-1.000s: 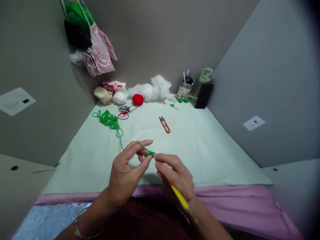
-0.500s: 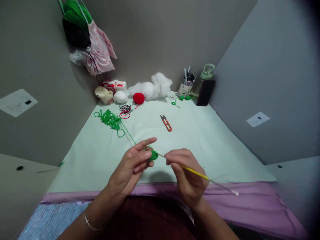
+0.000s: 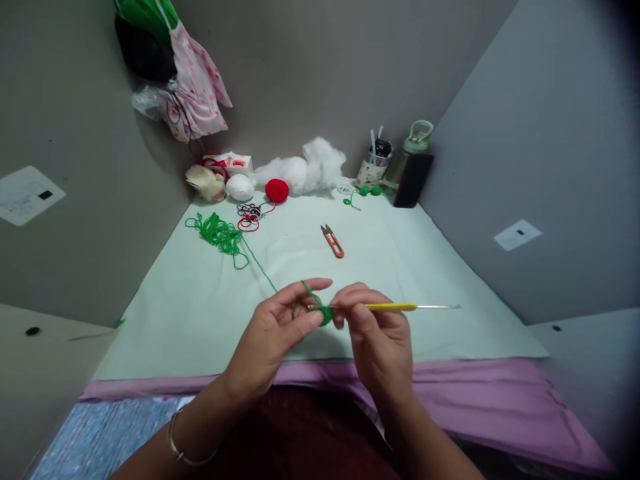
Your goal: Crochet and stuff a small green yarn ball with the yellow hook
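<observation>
My left hand (image 3: 280,327) pinches a small green crochet piece (image 3: 325,315) between thumb and fingers, with a strand of green yarn looped over the raised index finger. That strand runs back across the pale green mat (image 3: 425,267) to a loose heap of green yarn (image 3: 217,233). My right hand (image 3: 373,327) is closed on a yellow-handled crochet hook (image 3: 395,307), which lies level and points left, its tip at the green piece. The hook's metal end sticks out to the right.
Orange thread snips (image 3: 332,241) lie beyond my hands. Along the back wall stand a red yarn ball (image 3: 277,191), a white ball (image 3: 240,187), white stuffing (image 3: 313,170), a cup of tools (image 3: 373,170), a green bottle (image 3: 407,157) and a dark phone (image 3: 413,180). Bags (image 3: 185,80) hang at the upper left.
The right hand has turned the hook from pointing down towards me to lying level, tip at the green piece. Both hands have shifted slightly right, and the yarn strand has drawn tauter.
</observation>
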